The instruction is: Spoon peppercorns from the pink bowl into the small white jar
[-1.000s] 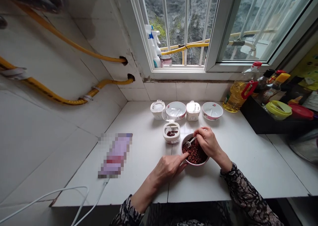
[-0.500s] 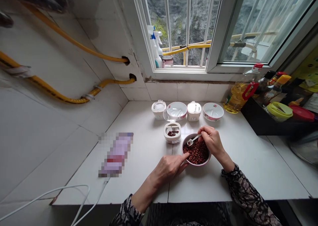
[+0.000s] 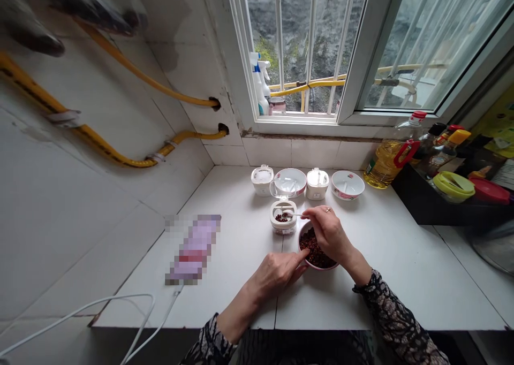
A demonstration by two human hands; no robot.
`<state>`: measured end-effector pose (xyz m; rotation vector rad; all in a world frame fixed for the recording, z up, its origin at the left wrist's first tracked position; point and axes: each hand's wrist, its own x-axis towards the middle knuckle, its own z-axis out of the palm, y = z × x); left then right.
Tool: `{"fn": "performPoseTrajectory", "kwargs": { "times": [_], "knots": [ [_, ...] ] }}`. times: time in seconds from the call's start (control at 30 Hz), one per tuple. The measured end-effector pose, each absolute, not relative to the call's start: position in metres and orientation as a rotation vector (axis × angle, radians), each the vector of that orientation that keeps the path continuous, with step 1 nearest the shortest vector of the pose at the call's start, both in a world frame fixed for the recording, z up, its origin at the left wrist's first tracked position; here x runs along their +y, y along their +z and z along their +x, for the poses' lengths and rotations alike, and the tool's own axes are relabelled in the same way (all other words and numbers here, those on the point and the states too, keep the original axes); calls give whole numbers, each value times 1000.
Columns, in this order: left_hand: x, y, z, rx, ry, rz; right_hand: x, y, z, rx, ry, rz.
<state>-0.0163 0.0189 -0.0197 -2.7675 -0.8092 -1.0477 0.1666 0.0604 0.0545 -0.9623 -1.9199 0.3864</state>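
Note:
My right hand point(image 3: 330, 234) pinches the handle of a small white spoon point(image 3: 295, 215), whose bowl is at the opening of a clear-bodied jar point(image 3: 283, 225) with its lid raised. Some dark red bits lie inside that jar. Below my right hand stands a bowl point(image 3: 317, 250) filled with reddish-brown dried spice, partly covered by the hand. My left hand point(image 3: 280, 271) rests at the bowl's left side, its index finger over the rim and its thumb low against the outside, gripping the bowl's edge.
Behind are two white lidded jars point(image 3: 262, 181) point(image 3: 317, 184) and two patterned bowls point(image 3: 289, 182) point(image 3: 347, 185). An oil bottle point(image 3: 381, 164) and a black condiment box point(image 3: 417, 199) stand at right. A blurred phone-like object point(image 3: 195, 252) with a white cable point(image 3: 163, 314) lies left.
My right hand has moved the spoon leftward from over the spice bowl to the open jar. My left hand stays at the bowl. The camera view has shifted slightly.

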Motion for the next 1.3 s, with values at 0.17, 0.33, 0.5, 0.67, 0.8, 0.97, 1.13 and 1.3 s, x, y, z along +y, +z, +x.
{"fn": "performPoseTrajectory", "kwargs": {
  "times": [0.17,0.33,0.5,0.67,0.8,0.97,1.13,1.3],
  "knots": [
    [19,-18,-16,-806,-1043,-2760,58,59,178,-1911,220,-937],
    [18,-17,-15,-798,-1072,-2777,59,55,196,-1854,120,-1092],
    [19,-19,-17,-783,-1077,-2771,64,43,193,-2088,177,-1185],
    [19,-18,-17,-785,-1097,-2747,66,39,194,-2009,386,-1252],
    [18,-17,-17,-791,-1095,-2758,67,41,198,-1897,510,-1276],
    [17,-16,-18,-801,-1082,-2794,66,43,196,-1886,554,-1250],
    [17,-15,-17,-801,-1077,-2783,66,44,197,-1817,551,-1268],
    [17,-15,-16,-800,-1091,-2779,66,46,198,-1765,567,-1292]
  ]
}}
